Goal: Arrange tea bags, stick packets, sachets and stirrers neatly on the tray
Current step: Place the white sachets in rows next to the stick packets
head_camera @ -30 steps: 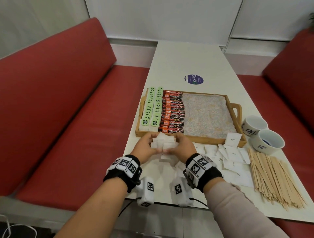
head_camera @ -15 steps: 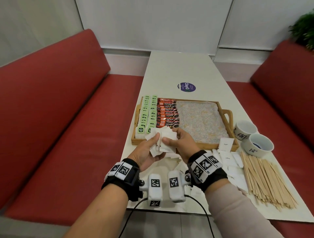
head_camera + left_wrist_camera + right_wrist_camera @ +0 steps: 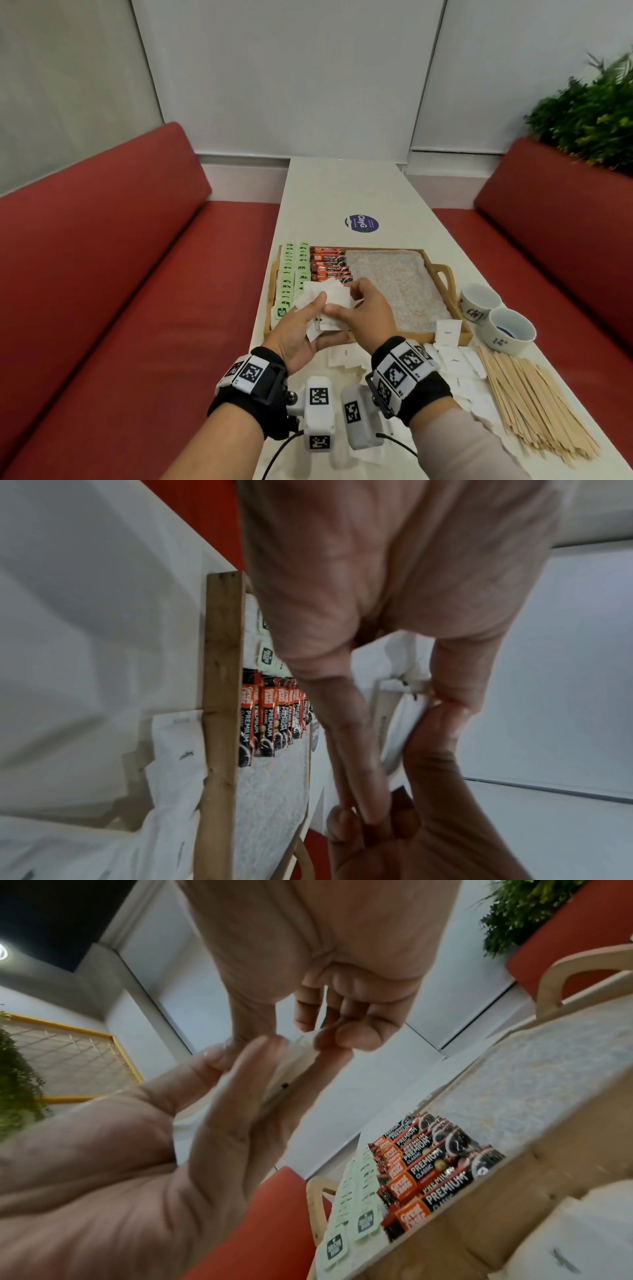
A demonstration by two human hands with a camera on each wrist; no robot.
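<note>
One wooden tray (image 3: 448,274) holds two columns of green tea bags (image 3: 287,277) and one column of red stick packets (image 3: 329,265). Two white cups (image 3: 493,320) stand beside it. White sachets (image 3: 448,356) and wooden stirrers (image 3: 534,397) lie heaped (too many to count).

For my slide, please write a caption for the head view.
Both hands, left hand and right hand, hold white sachets above the wooden tray.

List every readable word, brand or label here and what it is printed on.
"ClayG": round blue sticker on the white table.
"PREMIUM CLASSIC": red-and-black stick packets in the wooden tray.
Green tea-bag tags, white paper sachets, patterned cups: print too blurred.
</note>
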